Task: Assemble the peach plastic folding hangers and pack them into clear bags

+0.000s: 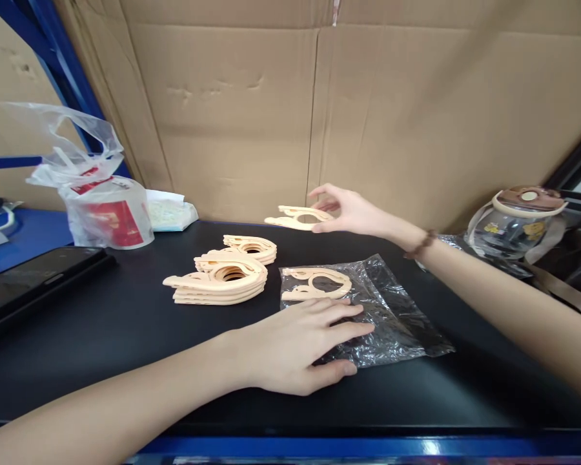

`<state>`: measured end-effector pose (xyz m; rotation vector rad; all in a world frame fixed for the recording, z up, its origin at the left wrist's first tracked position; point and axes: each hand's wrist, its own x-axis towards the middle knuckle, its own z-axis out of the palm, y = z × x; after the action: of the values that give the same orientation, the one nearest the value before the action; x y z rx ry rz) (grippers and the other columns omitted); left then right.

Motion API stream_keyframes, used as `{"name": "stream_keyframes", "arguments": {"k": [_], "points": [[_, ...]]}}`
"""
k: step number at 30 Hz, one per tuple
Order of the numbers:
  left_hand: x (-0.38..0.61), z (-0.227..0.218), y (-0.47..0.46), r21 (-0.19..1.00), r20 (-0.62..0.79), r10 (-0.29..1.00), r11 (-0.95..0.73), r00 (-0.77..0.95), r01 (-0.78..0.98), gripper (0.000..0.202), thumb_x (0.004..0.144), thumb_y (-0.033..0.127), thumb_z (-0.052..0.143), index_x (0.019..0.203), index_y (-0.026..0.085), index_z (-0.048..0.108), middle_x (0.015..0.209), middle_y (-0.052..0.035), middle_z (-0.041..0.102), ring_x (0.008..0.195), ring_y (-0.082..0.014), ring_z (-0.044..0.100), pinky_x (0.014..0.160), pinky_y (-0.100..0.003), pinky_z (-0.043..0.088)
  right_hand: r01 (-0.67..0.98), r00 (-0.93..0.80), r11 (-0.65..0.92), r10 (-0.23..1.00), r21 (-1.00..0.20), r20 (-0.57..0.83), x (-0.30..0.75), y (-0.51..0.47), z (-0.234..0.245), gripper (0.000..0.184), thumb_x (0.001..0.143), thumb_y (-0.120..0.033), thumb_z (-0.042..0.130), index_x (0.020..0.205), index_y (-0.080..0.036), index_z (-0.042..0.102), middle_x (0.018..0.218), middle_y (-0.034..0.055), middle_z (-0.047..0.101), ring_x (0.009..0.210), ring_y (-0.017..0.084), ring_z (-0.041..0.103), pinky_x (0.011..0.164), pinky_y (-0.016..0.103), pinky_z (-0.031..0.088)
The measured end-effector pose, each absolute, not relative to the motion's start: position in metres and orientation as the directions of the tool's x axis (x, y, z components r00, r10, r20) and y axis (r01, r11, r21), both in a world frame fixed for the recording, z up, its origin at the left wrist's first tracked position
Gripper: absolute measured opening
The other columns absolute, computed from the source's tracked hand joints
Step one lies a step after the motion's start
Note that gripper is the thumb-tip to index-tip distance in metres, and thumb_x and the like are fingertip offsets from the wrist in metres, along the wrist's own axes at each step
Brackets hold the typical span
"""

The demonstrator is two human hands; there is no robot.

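Note:
My right hand [343,210] pinches a cream plastic folding hanger [290,218], folded up, above the back of the black table. My left hand [310,345] lies with fingers spread on a clear plastic bag [392,323], over its near left part. Another folded hanger [341,279] shows flat at the bag's upper left; whether it is inside or on top I cannot tell. Left of the bag are two stacks of the same hangers: a nearer stack [242,284] and a smaller-looking stack [266,248] just behind it.
A phone-like black device [39,281] lies at the left. Behind it stand a plastic-wrapped cup [109,216] and a tissue pack [172,213]. A clear bottle with a brown lid [510,226] is at the right. A cardboard wall [232,123] closes the back.

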<state>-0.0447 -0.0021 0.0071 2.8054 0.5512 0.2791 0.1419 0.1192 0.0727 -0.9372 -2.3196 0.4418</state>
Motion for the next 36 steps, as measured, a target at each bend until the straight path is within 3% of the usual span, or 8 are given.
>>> {"name": "stream_keyframes", "arguments": {"k": [5, 8, 11, 17, 23, 30, 36], "points": [[-0.044, 0.008, -0.003, 0.256, 0.129, 0.388, -0.902, 0.912, 0.348, 0.05, 0.093, 0.036, 0.048, 0.14, 0.02, 0.041, 0.147, -0.0089, 0.041, 0.134, -0.0277, 0.037, 0.111, -0.044, 0.029, 0.67, -0.47, 0.598, 0.801, -0.441, 0.372, 0.219, 0.064, 0.069, 0.062, 0.069, -0.044, 0.07, 0.124, -0.024, 0.048, 0.117, 0.0084, 0.064, 0.112, 0.029, 0.058, 0.099, 0.051, 0.042], [-0.045, 0.015, -0.005, 0.241, 0.123, 0.413, -0.894, 0.902, 0.377, 0.053, 0.092, 0.039, 0.049, 0.141, 0.023, 0.039, 0.147, -0.0073, 0.04, 0.134, -0.0287, 0.036, 0.11, -0.048, 0.029, 0.795, -0.373, 0.5, 0.85, -0.344, 0.373, 0.257, 0.029, 0.059, 0.058, 0.074, -0.042, 0.067, 0.125, -0.024, 0.046, 0.12, 0.0098, 0.063, 0.112, 0.027, 0.057, 0.097, 0.044, 0.044], [-0.049, 0.022, -0.009, 0.225, 0.104, 0.485, -0.862, 0.868, 0.454, 0.056, 0.093, 0.047, 0.044, 0.144, 0.026, 0.034, 0.15, -0.0061, 0.035, 0.136, -0.0287, 0.033, 0.109, -0.048, 0.03, 0.872, -0.33, 0.431, 0.867, -0.232, 0.372, 0.285, 0.003, 0.047, 0.048, 0.077, -0.039, 0.064, 0.12, -0.025, 0.049, 0.121, 0.0095, 0.062, 0.109, 0.026, 0.059, 0.093, 0.038, 0.047], [-0.07, 0.008, -0.019, 0.19, 0.111, 0.673, -0.737, 0.731, 0.649, 0.065, 0.094, 0.052, 0.039, 0.15, 0.028, 0.018, 0.155, -0.0032, 0.023, 0.142, -0.0278, 0.02, 0.113, -0.047, 0.024, 0.912, -0.355, 0.406, 0.857, -0.062, 0.374, 0.305, -0.026, 0.03, 0.052, 0.071, -0.037, 0.069, 0.119, -0.035, 0.05, 0.116, 0.0062, 0.065, 0.104, 0.031, 0.062, 0.087, 0.046, 0.051], [-0.088, -0.008, -0.021, 0.195, 0.101, 0.744, -0.665, 0.66, 0.72, 0.072, 0.094, 0.051, 0.04, 0.15, 0.03, 0.002, 0.157, -0.002, 0.011, 0.143, -0.0279, 0.013, 0.114, -0.047, 0.023, 0.852, -0.405, 0.461, 0.881, -0.247, 0.244, 0.299, -0.038, 0.033, 0.055, 0.072, -0.031, 0.071, 0.121, -0.042, 0.049, 0.12, 0.0013, 0.064, 0.107, 0.025, 0.062, 0.092, 0.039, 0.052], [-0.083, 0.0, -0.022, 0.255, 0.013, 0.767, -0.623, 0.642, 0.739, 0.076, 0.092, 0.056, 0.04, 0.15, 0.025, 0.003, 0.157, -0.0046, 0.005, 0.143, -0.0286, 0.01, 0.113, -0.048, 0.024, 0.764, -0.478, 0.477, 0.871, -0.434, 0.116, 0.285, -0.027, 0.027, 0.063, 0.072, -0.036, 0.072, 0.131, -0.035, 0.049, 0.13, 0.0037, 0.058, 0.119, 0.029, 0.055, 0.101, 0.046, 0.047], [-0.083, -0.005, -0.021, 0.281, 0.031, 0.769, -0.62, 0.639, 0.732, 0.077, 0.091, 0.055, 0.041, 0.151, 0.025, 0.002, 0.157, -0.0051, 0.005, 0.143, -0.0276, 0.009, 0.114, -0.047, 0.022, 0.672, -0.499, 0.428, 0.865, -0.605, 0.058, 0.251, -0.02, 0.019, 0.067, 0.071, -0.038, 0.074, 0.13, -0.033, 0.045, 0.128, 0.0045, 0.059, 0.119, 0.026, 0.056, 0.098, 0.041, 0.048]]}}
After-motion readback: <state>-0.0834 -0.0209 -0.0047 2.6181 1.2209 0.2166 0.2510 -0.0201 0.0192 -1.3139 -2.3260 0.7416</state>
